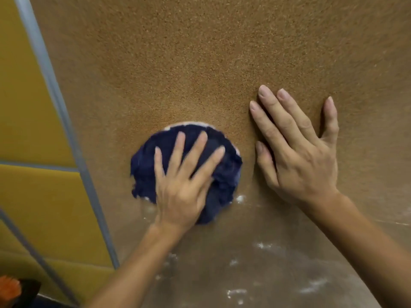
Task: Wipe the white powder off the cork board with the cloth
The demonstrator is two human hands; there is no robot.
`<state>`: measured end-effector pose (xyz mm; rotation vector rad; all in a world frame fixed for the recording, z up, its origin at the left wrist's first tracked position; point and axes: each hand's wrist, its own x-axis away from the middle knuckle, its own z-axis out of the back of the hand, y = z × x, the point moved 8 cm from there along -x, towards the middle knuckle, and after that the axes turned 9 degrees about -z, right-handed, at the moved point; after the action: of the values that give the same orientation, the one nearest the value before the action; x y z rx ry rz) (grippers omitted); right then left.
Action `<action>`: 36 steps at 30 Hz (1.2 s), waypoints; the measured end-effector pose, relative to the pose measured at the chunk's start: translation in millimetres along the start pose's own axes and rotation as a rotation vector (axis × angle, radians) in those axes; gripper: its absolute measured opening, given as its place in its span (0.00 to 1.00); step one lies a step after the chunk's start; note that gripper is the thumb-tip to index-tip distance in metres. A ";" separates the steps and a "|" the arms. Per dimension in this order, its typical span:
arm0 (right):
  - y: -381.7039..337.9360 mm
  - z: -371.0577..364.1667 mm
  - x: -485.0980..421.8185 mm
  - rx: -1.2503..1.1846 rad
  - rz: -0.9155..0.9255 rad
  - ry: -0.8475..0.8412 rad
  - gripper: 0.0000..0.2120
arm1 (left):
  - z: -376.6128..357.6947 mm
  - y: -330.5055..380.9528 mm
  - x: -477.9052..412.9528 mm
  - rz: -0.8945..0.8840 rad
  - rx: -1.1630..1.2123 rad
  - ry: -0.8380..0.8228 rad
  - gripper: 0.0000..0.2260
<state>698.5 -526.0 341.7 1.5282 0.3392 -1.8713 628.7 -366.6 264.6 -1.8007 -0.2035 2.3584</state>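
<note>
Along the left edge stand two yellow panels (26,107) behind a grey frame strip (55,96), with a blurred orange thing (9,287) in the bottom corner (too unclear to name). One cork board (200,52) fills everything else. Low on it, left of centre, lies one dark blue cloth (144,172), bunched into a rough round. The left hand (184,181) presses flat on it, fingers straight and spread, the cloth showing on all sides of them. White powder (264,245) lies in several patches toward the board's lower edge. The right hand (300,152) rests flat on bare cork just beside the cloth, fingers straight.
</note>
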 end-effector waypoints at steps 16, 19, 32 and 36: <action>3.0 0.1 3.9 -0.032 0.001 0.017 0.27 | 10.7 -61.2 58.6 0.199 -0.063 0.011 0.22; 2.1 2.3 4.5 0.003 0.001 0.033 0.27 | 28.8 -100.2 65.0 0.550 -0.047 0.167 0.23; 35.2 35.8 18.9 -0.155 -0.124 0.126 0.23 | -3.5 14.1 44.4 -0.116 0.230 -0.074 0.19; 65.8 40.6 50.0 -0.074 -0.159 0.085 0.23 | 6.8 13.5 36.8 -0.005 0.344 0.002 0.15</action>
<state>706.9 -615.2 320.2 1.5725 0.5780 -1.8948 612.0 -371.9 228.9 -1.6342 0.1877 2.2220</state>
